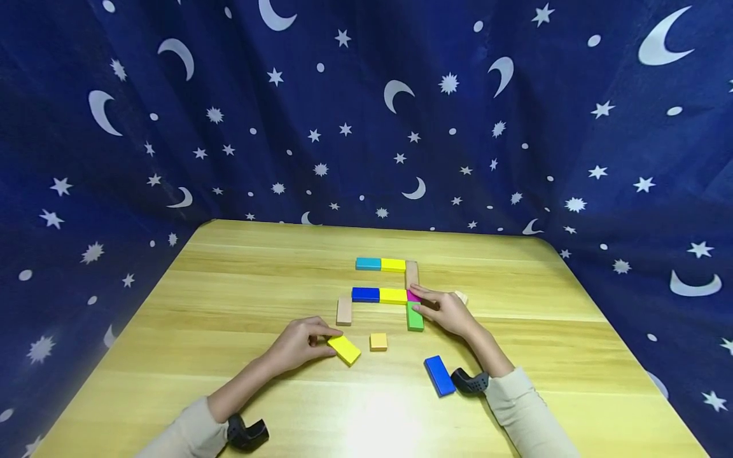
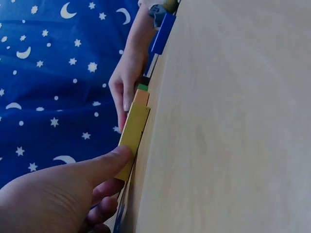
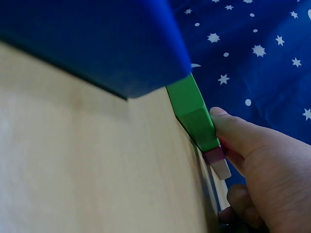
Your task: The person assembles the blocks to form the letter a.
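My left hand (image 1: 299, 343) pinches a yellow block (image 1: 345, 350) between thumb and fingers, at a slant; the left wrist view shows the thumb on that yellow block (image 2: 134, 131). The right hand (image 1: 449, 310) touches the right end of a block arrangement, its thumb at a green block (image 1: 415, 317) and a forefinger by a small magenta block (image 1: 413, 296). In the right wrist view, the thumb lies along the green block (image 3: 194, 114). Above the magenta block stands a plain wooden block (image 1: 411, 273). A yellow block (image 1: 393, 296) and a dark blue block (image 1: 365, 294) extend leftward.
A light blue block (image 1: 368, 264) and a yellow block (image 1: 393, 265) form the back row. A wooden block (image 1: 344, 312) stands at left, a small orange block (image 1: 378, 342) in front. Another blue block (image 1: 439, 376) lies near the right wrist; a pale block (image 1: 461, 297) is partly hidden behind the right hand.
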The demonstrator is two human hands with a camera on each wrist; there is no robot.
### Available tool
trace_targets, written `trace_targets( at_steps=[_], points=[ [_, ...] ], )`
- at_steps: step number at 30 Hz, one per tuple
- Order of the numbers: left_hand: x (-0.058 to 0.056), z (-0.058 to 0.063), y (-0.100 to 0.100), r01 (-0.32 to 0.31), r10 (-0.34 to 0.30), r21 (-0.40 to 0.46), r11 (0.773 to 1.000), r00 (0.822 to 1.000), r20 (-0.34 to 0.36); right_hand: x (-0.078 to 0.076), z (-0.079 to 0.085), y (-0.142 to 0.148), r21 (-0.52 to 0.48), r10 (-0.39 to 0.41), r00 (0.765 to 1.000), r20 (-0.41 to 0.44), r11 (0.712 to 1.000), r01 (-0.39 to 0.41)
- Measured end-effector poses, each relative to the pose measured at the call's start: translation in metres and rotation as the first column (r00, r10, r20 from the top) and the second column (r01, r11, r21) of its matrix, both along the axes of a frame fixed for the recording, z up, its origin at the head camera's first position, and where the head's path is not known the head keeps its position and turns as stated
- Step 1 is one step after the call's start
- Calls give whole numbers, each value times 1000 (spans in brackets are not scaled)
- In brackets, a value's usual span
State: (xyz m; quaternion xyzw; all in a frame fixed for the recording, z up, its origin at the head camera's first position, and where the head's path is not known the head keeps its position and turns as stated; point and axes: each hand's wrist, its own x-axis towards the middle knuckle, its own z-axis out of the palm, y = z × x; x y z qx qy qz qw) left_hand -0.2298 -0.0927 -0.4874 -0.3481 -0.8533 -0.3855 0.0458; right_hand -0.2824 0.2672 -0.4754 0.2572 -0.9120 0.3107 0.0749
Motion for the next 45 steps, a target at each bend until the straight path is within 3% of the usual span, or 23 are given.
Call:
trace_targets(
  at_steps=[17,28,34,45],
  points=[
    [-5,-4,13,-82,77,-27,996,989,-128,-3,-4,2,8,-5,1000,22,1000,5],
    [-7,-1,13,-12,10,-16,1000,991,-137,-3,-2,1,1,8,1000,13,1000,-8],
    [-8,-2,17,-24,14,-56,998,985,-174,-2,0,1,-3,13,1000,11,1000,-13],
    [-8,-2,20,-47,34,-53,998,975,-221,-1,2,-1,0,11,1000,6,1000,-11]
  ],
)
